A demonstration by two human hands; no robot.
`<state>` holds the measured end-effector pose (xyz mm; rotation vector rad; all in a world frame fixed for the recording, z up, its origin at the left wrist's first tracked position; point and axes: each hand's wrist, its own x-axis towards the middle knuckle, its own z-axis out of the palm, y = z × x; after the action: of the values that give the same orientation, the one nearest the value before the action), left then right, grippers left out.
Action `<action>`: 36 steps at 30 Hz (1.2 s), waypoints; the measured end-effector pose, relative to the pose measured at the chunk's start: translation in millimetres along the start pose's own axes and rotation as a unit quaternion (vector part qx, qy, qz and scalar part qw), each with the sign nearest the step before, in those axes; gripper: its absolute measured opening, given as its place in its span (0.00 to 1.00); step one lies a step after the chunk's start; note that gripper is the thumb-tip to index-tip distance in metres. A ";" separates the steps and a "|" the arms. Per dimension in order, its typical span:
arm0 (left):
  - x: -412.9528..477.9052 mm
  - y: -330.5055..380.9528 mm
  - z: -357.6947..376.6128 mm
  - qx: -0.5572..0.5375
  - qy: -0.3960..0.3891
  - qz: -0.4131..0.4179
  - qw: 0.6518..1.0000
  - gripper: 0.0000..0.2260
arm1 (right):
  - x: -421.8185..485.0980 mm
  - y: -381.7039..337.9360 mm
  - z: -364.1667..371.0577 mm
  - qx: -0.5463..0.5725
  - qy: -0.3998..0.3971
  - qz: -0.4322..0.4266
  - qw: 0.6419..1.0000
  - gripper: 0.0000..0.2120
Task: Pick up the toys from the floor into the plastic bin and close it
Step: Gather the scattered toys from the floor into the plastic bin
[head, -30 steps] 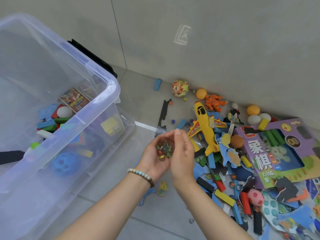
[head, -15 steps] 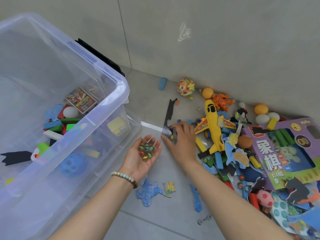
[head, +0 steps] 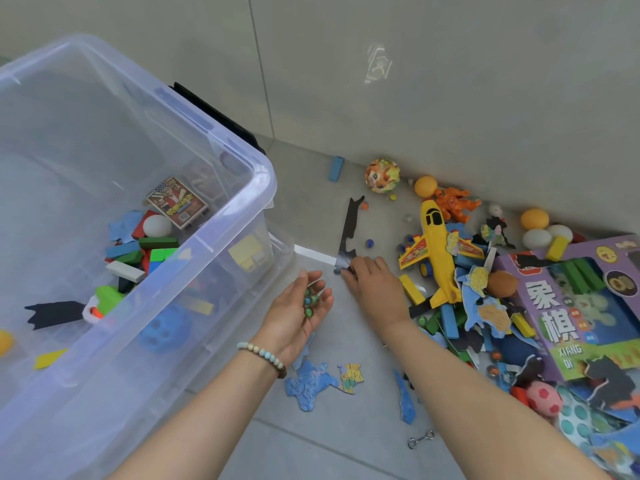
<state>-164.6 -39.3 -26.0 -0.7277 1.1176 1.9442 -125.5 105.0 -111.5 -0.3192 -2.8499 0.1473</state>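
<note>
Toys point(head: 450, 306) mostly lay heaped on grey tiled floor point(head: 346, 445), right of clear plastic bin point(head: 263, 174). Left grip point(head: 298, 313) cupped small glass marbles point(head: 309, 301) palm-up, as a collecting tray. Right grip point(head: 375, 289) reached down at near end of black flat strip point(head: 348, 230); could not tell whether it pinched anything.

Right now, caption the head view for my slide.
Left hand cups marbles beside the plastic bin; right hand is at a black strip.
</note>
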 end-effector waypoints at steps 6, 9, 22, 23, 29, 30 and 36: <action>-5.0 -7.0 5.3 -0.007 0.005 -0.017 1.000 0.13 | 12.2 4.8 -24.7 0.273 -0.029 0.275 0.921 0.12; -5.7 -16.2 9.2 -0.029 0.022 -0.063 0.997 0.15 | 18.7 -11.6 -48.9 0.383 0.037 0.314 0.868 0.11; -114.7 59.5 73.9 0.036 -0.067 -0.014 0.997 0.15 | 31.5 -61.1 -230.4 0.581 -0.002 0.272 0.767 0.08; -134.3 75.6 76.5 0.080 -0.077 0.030 0.993 0.16 | 40.7 -72.9 -245.2 0.628 -0.045 0.289 0.721 0.10; -201.3 182.3 40.4 0.134 0.007 0.185 0.974 0.17 | 87.4 -205.5 -289.5 0.799 -0.238 0.403 0.378 0.20; -200.5 194.1 24.6 0.138 0.054 0.198 0.969 0.16 | 94.8 -229.2 -285.4 0.795 -0.250 0.423 0.355 0.22; -179.8 212.1 -68.9 0.211 0.154 0.108 0.959 0.10 | 108.2 -307.7 -227.2 0.728 -0.282 0.490 0.388 0.16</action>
<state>-236.2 -228.9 176.5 -0.7067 1.8008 1.7093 -226.9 -152.8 173.6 -1.4580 -1.1631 2.9424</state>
